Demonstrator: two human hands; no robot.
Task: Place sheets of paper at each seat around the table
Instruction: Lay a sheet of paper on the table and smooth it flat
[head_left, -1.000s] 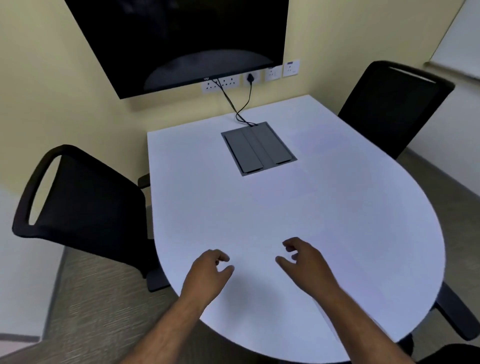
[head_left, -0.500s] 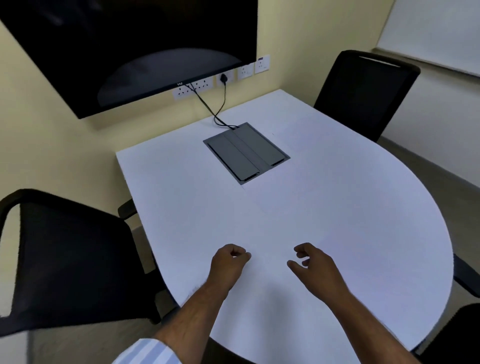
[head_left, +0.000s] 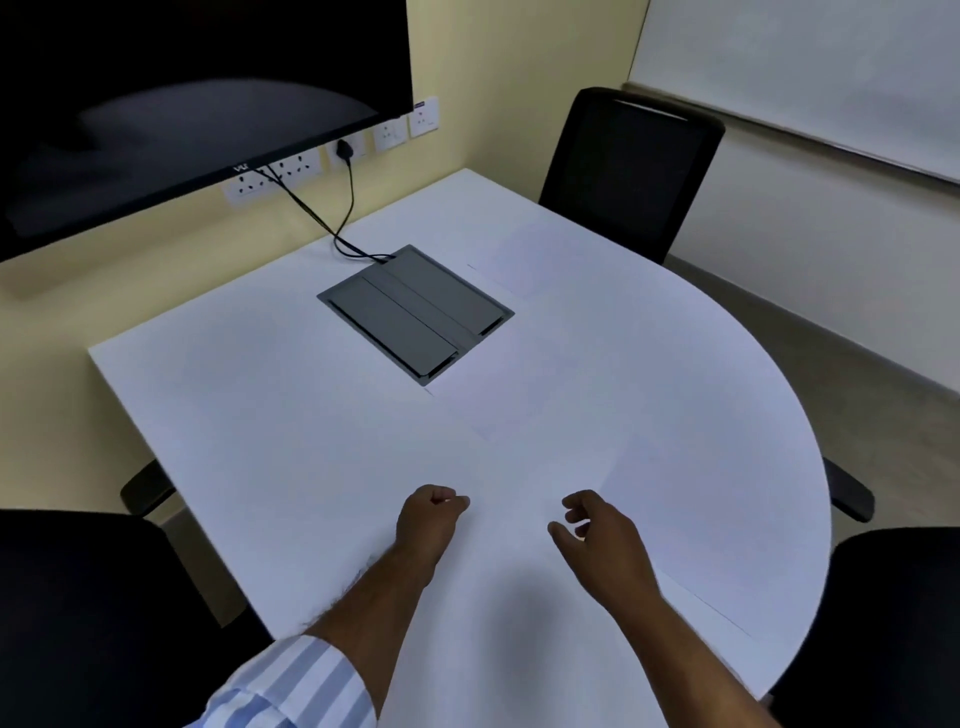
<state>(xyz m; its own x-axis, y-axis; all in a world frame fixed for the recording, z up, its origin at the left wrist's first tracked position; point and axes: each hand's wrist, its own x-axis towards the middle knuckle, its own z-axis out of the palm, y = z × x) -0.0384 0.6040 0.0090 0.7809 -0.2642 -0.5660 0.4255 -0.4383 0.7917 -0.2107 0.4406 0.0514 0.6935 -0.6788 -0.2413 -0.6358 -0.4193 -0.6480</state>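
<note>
Surface (head_left: 260, 415), white; faint sheets of paper (head_left: 675, 519) lower right, hard to distinguish. Left hand (head_left: 428, 519) clenched, empty; right hand (head_left: 602, 535) loosely curled, empty. Advice: press flat, slide each sheet squarely before chair (head_left: 628, 171)

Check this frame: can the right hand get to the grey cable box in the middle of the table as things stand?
Probably yes. The right hand hovers over the near part of the table, and only bare tabletop and faint flat sheets lie between it and the cable box. Nothing stands in the way; a forward lean may be needed.
</note>
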